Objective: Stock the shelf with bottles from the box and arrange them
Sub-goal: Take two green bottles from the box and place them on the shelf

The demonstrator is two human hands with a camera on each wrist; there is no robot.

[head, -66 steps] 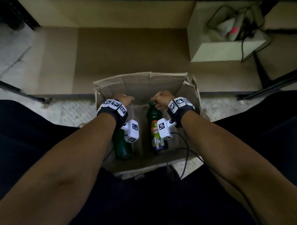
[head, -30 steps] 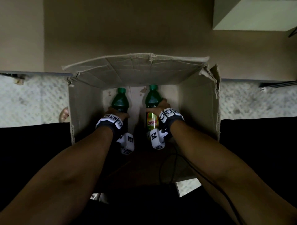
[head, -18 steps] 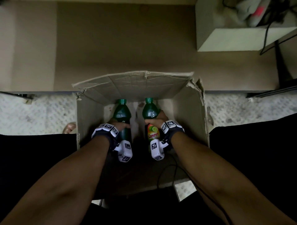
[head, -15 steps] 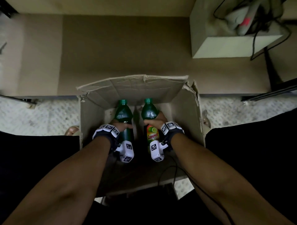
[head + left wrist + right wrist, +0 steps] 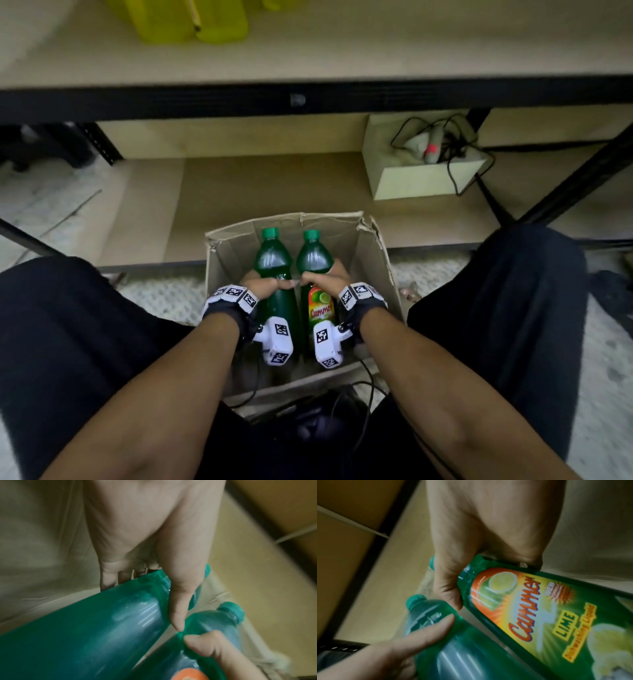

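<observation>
Two green bottles with green caps rise out of an open cardboard box (image 5: pixel 376 260) between my knees. My left hand (image 5: pixel 262 287) grips the left bottle (image 5: pixel 274 260) around its shoulder; no label shows on it. My right hand (image 5: pixel 323 282) grips the right bottle (image 5: pixel 313 257), whose orange and yellow lime label (image 5: pixel 321 308) faces me. In the left wrist view my left hand (image 5: pixel 154 547) wraps the left bottle (image 5: pixel 85 635). In the right wrist view my right hand (image 5: pixel 479 540) wraps the labelled right bottle (image 5: pixel 539 615). The two thumbs nearly touch.
A wooden shelf (image 5: pixel 342 54) with a black front rail runs across above the box, with yellow containers (image 5: pixel 188 20) at its back left. The lower shelf board (image 5: pixel 274 185) holds a small open box of cables (image 5: pixel 424 164). Black frame legs (image 5: pixel 575 178) slant at right.
Both bottles have come up higher in the box, still in my hands. My head has tilted up, so the upper shelf and yellow containers are now in view.
</observation>
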